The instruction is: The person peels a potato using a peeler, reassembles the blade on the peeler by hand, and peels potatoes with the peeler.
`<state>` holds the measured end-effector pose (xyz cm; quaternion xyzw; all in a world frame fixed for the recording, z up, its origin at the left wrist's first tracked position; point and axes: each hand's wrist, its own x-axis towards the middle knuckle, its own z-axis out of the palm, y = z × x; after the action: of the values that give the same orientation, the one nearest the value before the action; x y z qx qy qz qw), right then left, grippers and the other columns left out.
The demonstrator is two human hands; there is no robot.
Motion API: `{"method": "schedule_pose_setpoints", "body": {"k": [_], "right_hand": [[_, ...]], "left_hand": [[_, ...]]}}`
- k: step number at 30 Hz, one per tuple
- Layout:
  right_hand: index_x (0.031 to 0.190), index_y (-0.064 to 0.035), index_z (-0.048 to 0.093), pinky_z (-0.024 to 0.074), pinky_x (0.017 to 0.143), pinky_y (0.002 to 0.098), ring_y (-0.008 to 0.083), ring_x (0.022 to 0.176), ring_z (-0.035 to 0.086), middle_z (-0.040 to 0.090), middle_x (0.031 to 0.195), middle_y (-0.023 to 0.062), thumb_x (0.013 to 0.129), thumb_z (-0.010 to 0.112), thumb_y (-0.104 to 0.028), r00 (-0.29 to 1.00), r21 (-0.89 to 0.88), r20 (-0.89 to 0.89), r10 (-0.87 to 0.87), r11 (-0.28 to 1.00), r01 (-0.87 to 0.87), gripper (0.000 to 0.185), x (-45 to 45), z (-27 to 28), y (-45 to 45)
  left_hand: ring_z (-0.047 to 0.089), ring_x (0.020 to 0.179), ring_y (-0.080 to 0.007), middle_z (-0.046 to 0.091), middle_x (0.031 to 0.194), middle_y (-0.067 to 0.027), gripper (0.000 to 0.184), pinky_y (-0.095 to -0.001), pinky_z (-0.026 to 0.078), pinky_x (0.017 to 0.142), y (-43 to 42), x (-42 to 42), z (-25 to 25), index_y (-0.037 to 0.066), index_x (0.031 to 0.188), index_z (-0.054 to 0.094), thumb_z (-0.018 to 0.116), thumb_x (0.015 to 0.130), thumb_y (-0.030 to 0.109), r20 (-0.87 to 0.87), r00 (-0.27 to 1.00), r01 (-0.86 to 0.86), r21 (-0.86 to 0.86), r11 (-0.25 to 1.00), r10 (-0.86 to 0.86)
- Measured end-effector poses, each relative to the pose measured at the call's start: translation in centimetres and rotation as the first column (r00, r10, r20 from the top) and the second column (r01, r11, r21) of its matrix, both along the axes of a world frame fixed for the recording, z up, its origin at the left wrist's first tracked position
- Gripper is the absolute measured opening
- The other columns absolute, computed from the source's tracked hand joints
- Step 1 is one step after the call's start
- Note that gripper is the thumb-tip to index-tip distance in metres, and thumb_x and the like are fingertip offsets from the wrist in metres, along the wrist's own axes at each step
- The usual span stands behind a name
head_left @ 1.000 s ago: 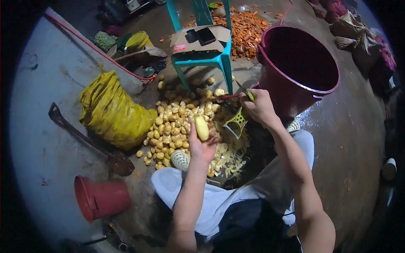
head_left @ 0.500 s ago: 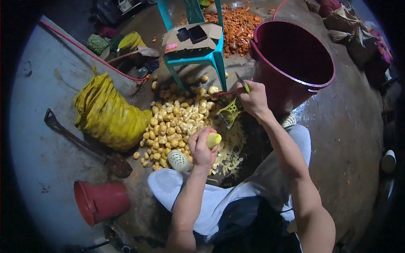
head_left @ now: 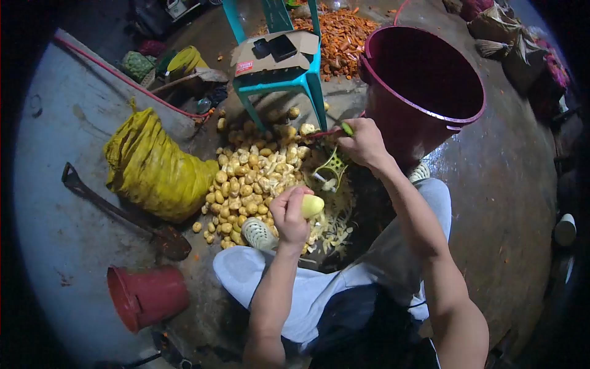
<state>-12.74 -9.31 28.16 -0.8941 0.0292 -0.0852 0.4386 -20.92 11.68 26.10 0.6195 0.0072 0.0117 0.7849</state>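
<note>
My left hand [head_left: 291,215] is closed around a peeled potato [head_left: 312,206], whose pale yellow end sticks out to the right. Up and to the right, my right hand [head_left: 361,140] grips a knife by its green handle [head_left: 347,129]; its blade hardly shows. Below that hand, a yellow-green perforated object [head_left: 332,167] stands near the potatoes. A heap of potatoes [head_left: 246,184] covers the floor beyond my left hand. Pale peelings [head_left: 335,230] lie on the floor between my feet.
A large maroon bin [head_left: 399,117] stands at the right. A teal chair [head_left: 307,80] bears cardboard and two dark devices, with orange pieces [head_left: 338,40] behind it. At the left are a yellow sack [head_left: 160,169], a shovel [head_left: 117,212] and a red bucket [head_left: 163,295].
My left hand has turned over and closed round the potato, which now points right. My right hand has moved slightly down and left with the knife. The whole view has shifted a little.
</note>
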Motion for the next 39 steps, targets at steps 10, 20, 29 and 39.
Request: {"method": "schedule_pose_setpoints", "body": {"k": [10,20,29,39], "right_hand": [[0.066,-0.0015,0.057,0.039,0.048,0.0315,0.0106,0.049,0.047,0.047,0.052,0.0106,0.083,0.065,-0.014,0.943,0.25,0.333,-0.011,0.965,-0.077,0.023,-1.1,-0.2,1.7],[0.065,0.0005,0.054,0.0355,0.047,0.0317,0.0121,0.048,0.035,0.039,0.051,0.0107,0.087,0.062,-0.015,0.908,0.159,0.4,-0.125,0.985,0.065,0.028,-0.4,0.5,0.5],[0.078,-0.0059,0.064,0.0481,0.059,0.0412,0.0371,0.058,0.058,0.058,0.063,0.0183,0.075,0.07,-0.024,0.951,-0.014,0.283,0.128,0.992,-0.129,0.02,-2.8,2.6,2.1],[0.085,-0.0101,0.07,0.0521,0.071,0.0473,0.0381,0.075,0.064,0.065,0.073,0.0178,0.073,0.074,-0.033,0.95,-0.279,0.232,0.207,0.95,-0.139,0.026,-3.2,3.7,1.5]], "left_hand": [[0.034,0.039,-0.0097,0.056,0.067,-0.0092,0.022,-0.0233,0.027,0.035,-0.3,0.3,0.8,0.002,0.08,0.058,0.051,0.091,0.02,-0.429,0.899,-0.097,-0.389,0.916,-0.087],[0.032,0.037,-0.0093,0.058,0.068,-0.0101,0.023,-0.0234,0.025,0.036,0.6,0.4,0.7,0.001,0.084,0.059,0.051,0.092,0.02,-0.428,0.863,-0.031,-0.576,0.817,-0.269],[0.045,0.043,-0.0092,0.059,0.069,-0.005,0.018,-0.0232,0.028,0.035,-0.1,0.2,0.7,0.0,0.083,0.061,0.053,0.091,0.015,-0.213,0.977,-0.087,-0.295,0.952,0.023],[0.058,0.068,-0.0105,0.065,0.075,-0.0052,0.023,-0.0244,0.045,0.064,-0.1,-0.1,0.7,-0.004,0.082,0.067,0.054,0.093,0.012,0.059,0.998,-0.03,0.149,0.988,0.022]]}}
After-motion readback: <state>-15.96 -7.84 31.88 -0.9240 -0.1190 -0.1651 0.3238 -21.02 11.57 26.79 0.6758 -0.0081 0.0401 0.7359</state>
